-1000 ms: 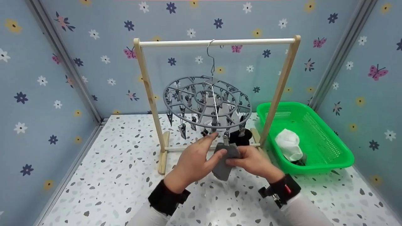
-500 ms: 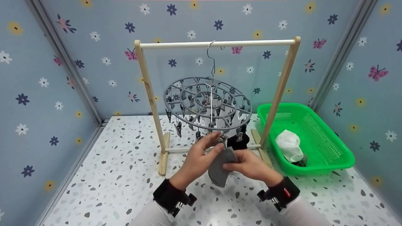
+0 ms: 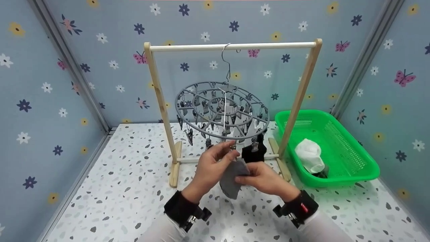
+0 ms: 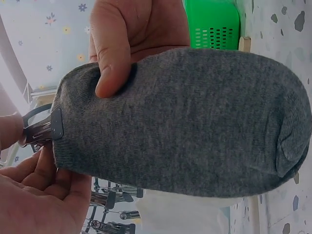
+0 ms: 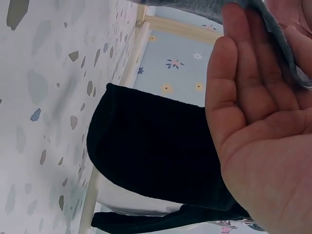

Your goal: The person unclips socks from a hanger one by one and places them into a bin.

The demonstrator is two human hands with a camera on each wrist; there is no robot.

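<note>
A grey sock [image 4: 195,122] hangs below the rim of a round grey clip hanger [image 3: 188,124]. My right hand [image 3: 263,178] pinches the sock near its cuff, thumb in front and fingers behind. My left hand [image 3: 211,166] pinches a metal clip [image 4: 39,132] by its handles; the clip's dark pad overlaps the sock's cuff in the left wrist view. Just behind the right hand a black sock [image 3: 253,153] hangs from another clip, filling the middle of the right wrist view [image 5: 151,146]. White cloth hangs farther back under the hanger.
The hanger hooks over the white bar of a wooden stand [image 3: 231,46] with two side posts. To the right stands a green plastic basket [image 3: 356,179] holding a white sock [image 3: 308,155] and a small dark piece of cloth. Flowered walls enclose the speckled table [image 3: 117,188].
The left hand has come up to the clip and taken hold of its handles. Both hands and the grey sock have shifted slightly left, and the hanger has turned a little.
</note>
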